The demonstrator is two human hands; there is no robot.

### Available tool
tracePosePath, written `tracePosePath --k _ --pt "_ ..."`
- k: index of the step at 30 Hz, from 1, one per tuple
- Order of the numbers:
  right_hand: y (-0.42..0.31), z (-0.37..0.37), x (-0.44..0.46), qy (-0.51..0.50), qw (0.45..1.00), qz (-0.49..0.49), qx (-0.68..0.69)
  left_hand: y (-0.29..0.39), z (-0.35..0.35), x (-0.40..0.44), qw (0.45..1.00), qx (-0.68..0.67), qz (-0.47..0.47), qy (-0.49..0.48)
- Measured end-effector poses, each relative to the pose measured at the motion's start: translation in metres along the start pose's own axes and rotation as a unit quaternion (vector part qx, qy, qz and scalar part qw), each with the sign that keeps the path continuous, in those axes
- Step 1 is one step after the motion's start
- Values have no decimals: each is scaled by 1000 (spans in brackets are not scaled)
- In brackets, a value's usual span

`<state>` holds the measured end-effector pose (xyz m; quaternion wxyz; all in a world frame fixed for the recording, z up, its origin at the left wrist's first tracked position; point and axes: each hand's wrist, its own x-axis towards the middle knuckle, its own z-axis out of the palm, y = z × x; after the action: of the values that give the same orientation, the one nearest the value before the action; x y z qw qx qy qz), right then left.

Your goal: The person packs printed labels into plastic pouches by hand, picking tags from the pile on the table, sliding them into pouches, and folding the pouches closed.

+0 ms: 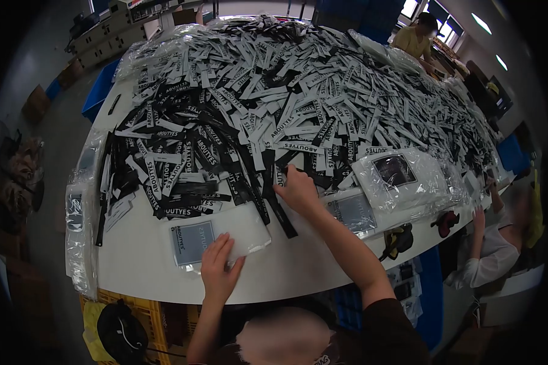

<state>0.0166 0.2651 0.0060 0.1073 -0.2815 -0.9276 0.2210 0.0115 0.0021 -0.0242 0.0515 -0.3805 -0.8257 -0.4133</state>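
Observation:
My left hand (221, 267) lies with its fingers stretched out on a clear plastic package (248, 226) that has a grey printed panel marked ABOUTYES. The package rests flat near the table's front edge. Ahead and to the right, my right hand (299, 190) is closed at the near side of a big heap of black and white printed strips (323, 91). Its thumb and fingers pinch a black strip (281, 218) whose lower end points towards me. The fingertips are partly hidden among the strips.
Stacked plastic packages (408, 176) lie right of my right arm. More wrapped packages (82, 225) line the table's left edge. A dark roll-like item (398, 240) and a red one (446, 224) sit at the right edge. One person works at right, another at the back.

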Motion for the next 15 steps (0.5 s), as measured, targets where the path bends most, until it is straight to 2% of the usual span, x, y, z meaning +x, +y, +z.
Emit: tracePosePath --k 1,3,5,6,7,9,10,11,12,13,15 --pt "-2 -4 1 -54 998 22 2 0 0 0 1000 -5 -2 -1" --pt "0 -17 -11 -43 998 41 25 0 0 0 1000 -11 -8 0" --pt "8 -33 -26 -88 994 25 67 1 0 1 1000 -8 -10 -2" --pt "5 -44 -35 -137 981 56 125 1 0 0 1000 -10 -11 -4" --pt "7 -48 -49 -137 981 59 124 1 0 0 1000 -10 -14 -7" --pt "13 -48 -82 -79 942 108 307 1 -2 3 1000 -10 -18 -9" --pt "15 -38 -99 -80 943 108 306 2 -4 4 999 -20 -25 -17" --pt "17 -24 -117 32 917 32 395 2 -6 5 999 -29 -32 -24" --pt "18 -15 -128 142 868 -45 474 3 -8 6 999 -30 -33 -24" --pt "14 -11 -134 141 868 -43 474 3 -11 7 997 -51 -53 -37" --pt "9 -5 -144 130 820 8 557 3 -16 9 994 -70 -69 -55"
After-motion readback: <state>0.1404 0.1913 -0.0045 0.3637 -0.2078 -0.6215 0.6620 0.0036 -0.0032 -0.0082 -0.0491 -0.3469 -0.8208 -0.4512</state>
